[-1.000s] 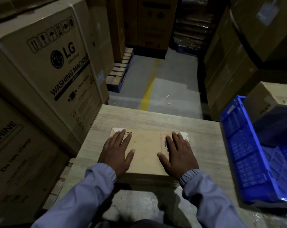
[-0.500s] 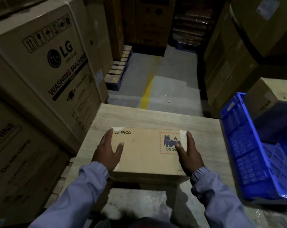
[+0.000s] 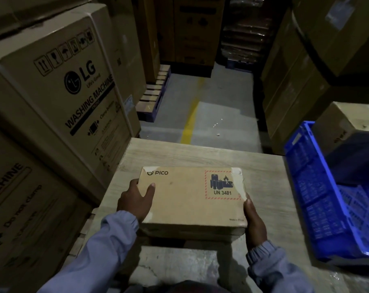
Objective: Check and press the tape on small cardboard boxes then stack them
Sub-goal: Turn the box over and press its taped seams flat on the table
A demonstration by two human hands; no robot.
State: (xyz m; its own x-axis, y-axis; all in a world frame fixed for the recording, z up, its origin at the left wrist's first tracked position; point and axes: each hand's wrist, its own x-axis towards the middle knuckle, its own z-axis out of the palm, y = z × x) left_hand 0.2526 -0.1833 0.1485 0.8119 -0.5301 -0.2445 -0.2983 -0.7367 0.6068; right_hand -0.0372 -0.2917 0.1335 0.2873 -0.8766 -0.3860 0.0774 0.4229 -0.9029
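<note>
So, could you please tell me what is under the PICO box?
The PICO box lies over the wooden table. A second cardboard edge shows below its near side, perhaps another box; the rest is covered.

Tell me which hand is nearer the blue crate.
Right. The right hand grips the PICO box at its right edge, toward the blue crate; the left hand holds its left edge, farther off.

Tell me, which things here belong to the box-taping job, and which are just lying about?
Part of the job:
- PICO box, held at both sides
- left hand
- right hand
- wooden table under the box

Just lying about:
- washing machine cartons
- blue crate
- brown carton by the crate
- pallet
</note>
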